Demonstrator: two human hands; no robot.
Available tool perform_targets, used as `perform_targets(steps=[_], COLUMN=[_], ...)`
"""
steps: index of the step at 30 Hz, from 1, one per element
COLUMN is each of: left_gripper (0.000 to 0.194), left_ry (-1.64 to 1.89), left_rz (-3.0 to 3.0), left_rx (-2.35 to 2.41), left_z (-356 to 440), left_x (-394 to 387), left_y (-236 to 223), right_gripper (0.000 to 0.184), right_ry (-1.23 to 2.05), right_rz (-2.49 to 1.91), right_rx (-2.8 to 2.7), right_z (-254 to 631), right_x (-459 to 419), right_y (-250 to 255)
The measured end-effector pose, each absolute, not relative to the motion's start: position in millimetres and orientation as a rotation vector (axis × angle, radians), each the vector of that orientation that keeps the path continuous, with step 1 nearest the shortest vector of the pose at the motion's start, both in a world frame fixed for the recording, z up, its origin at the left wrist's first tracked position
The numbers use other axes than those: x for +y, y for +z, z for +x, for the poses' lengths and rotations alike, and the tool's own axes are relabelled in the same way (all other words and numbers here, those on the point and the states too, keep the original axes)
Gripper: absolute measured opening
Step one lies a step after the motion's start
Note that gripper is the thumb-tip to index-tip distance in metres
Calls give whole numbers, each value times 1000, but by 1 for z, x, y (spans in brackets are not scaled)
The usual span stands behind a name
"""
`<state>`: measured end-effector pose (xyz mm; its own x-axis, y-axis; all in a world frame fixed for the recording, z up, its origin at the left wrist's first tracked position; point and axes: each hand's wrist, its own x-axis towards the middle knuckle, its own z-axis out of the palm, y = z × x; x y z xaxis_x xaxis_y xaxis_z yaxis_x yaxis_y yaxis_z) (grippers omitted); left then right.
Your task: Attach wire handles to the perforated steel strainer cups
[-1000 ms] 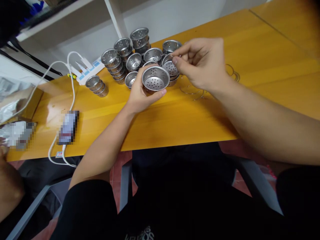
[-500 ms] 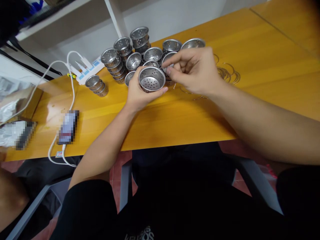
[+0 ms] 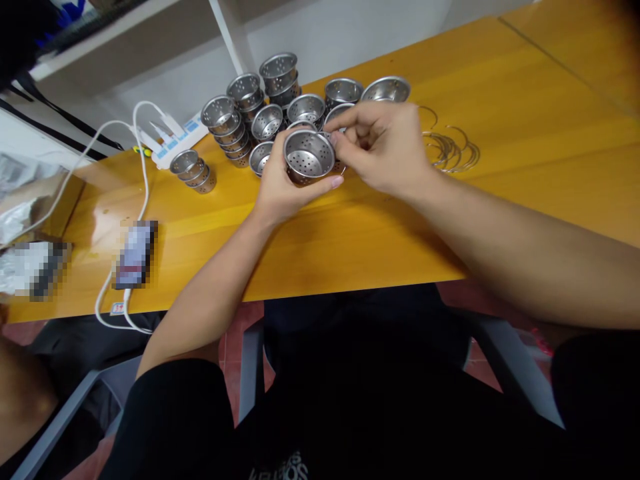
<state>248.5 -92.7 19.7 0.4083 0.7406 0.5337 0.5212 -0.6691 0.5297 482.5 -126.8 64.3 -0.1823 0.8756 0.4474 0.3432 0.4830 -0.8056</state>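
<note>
My left hand [image 3: 278, 180] is wrapped round a perforated metal strainer cup [image 3: 310, 157], holding it tilted with its mouth towards me, above the table. At the cup's right rim, my right hand [image 3: 383, 143] pinches a thin metal wire [image 3: 344, 171] between thumb and forefinger. Most of that wire is hidden by the fingers, so I cannot tell whether it is hooked into the cup. Behind both hands stand several more strainer cups, some singly and some in stacks [image 3: 227, 130]. To the right of my right hand lies a loose bunch of curved wires [image 3: 453, 152].
A short stack of cups [image 3: 194, 171] stands apart at the left, near a white power strip [image 3: 183, 141]. Nearer the front edge lies a phone [image 3: 136, 255] with a white cable. Another person's arm [image 3: 23, 393] shows at the lower left.
My left hand has shifted the cup slightly to the right. My right hand has moved a little down, and its fingertips now meet the cup's rim.
</note>
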Motion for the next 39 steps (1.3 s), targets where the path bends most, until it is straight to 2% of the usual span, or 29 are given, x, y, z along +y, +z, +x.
perform_targets(steps=[5,10,14,19,23,25,33,39], left_gripper=[108,114,103,87,97,100,78,77], left_ry=[1115,1097,1111,1084,1174,1224,1241,1225], left_rz=[2395,2383,2286,2294,2361,2415,2511,2523], left_rx=[1121,1103,1103,1023,825,749,760,792], left_z=[251,253,251,241,236,234,230,232], left_x=[-95,-103,-107,-97,-78,-68,-57,-60], left_y=[21,26,28,24,5,-6,-14,-12], right_gripper=[41,34,33,45,58,58,54,60], right_ry=[648,657,760,978,1070,1103,1093,1036], right_rz=[-1095,-1041,-893,-586,-526,-534,-574,-624], right_rx=[-1737,-1690,-1689,-1858,-1839,-1813,-1797,-1788], right_z=[479,470,473,494,499,498,491,487], right_x=[-130,-132,-133,-123,-112,-110,-111,-114], right_y=[65,62,66,70,65,63,59,58])
